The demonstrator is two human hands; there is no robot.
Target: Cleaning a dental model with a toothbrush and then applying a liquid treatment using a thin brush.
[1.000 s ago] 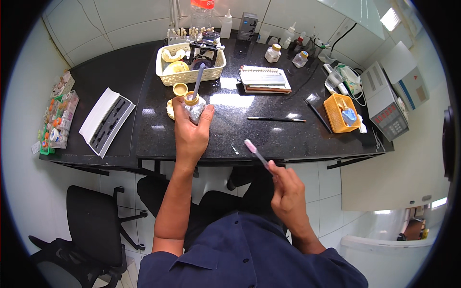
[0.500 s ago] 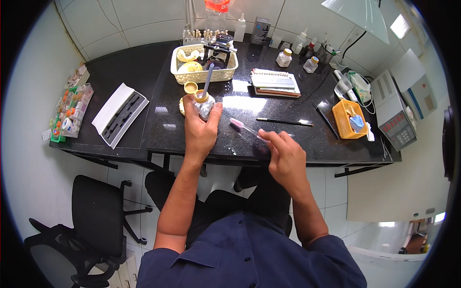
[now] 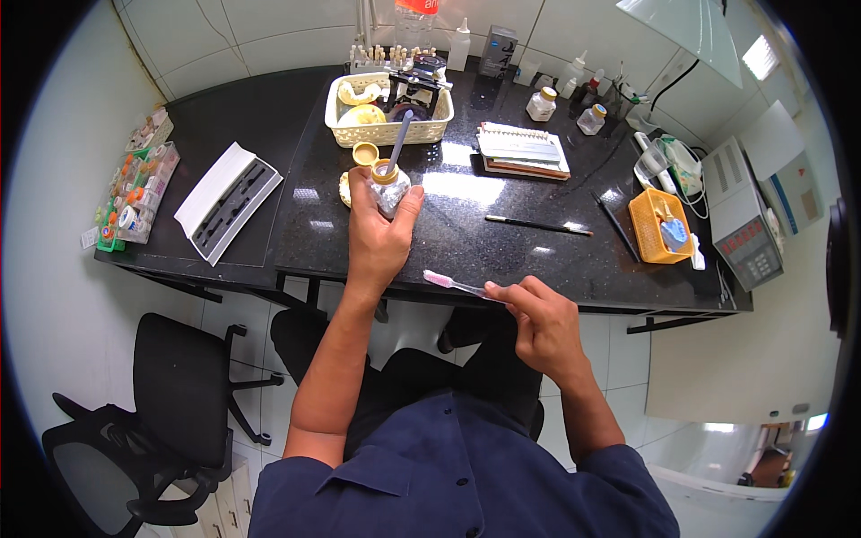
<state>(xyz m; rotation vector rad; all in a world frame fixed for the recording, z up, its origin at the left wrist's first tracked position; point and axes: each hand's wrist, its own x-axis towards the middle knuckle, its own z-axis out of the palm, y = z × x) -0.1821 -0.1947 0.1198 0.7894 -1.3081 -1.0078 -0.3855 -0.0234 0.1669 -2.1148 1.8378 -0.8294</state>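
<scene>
My left hand (image 3: 381, 247) is closed around a small clear jar (image 3: 392, 186) with a gold-coloured neck. A grey stick (image 3: 401, 142) stands tilted in its mouth. Close beside the neck is a gold lid (image 3: 365, 153); whether it is attached to the jar I cannot tell. A pale dental cast, partly hidden behind my left hand, sits on the table. In my right hand (image 3: 549, 325) is a clear toothbrush (image 3: 459, 285) with pink bristles, pinched by its handle, its head pointing left over the table's near edge.
Behind the jar stands a cream basket (image 3: 391, 136) with dental casts and a black device. A brush (image 3: 538, 225), a shade-guide-like stack (image 3: 523, 151) and an orange basket (image 3: 662, 245) lie to the right. An open white case (image 3: 229, 204) and a bottle-filled box (image 3: 148, 193) are left.
My right hand has drawn the toothbrush toward me, away from the jar, and its head has turned. The left hand keeps its hold on the jar. The whole view has shifted slightly.
</scene>
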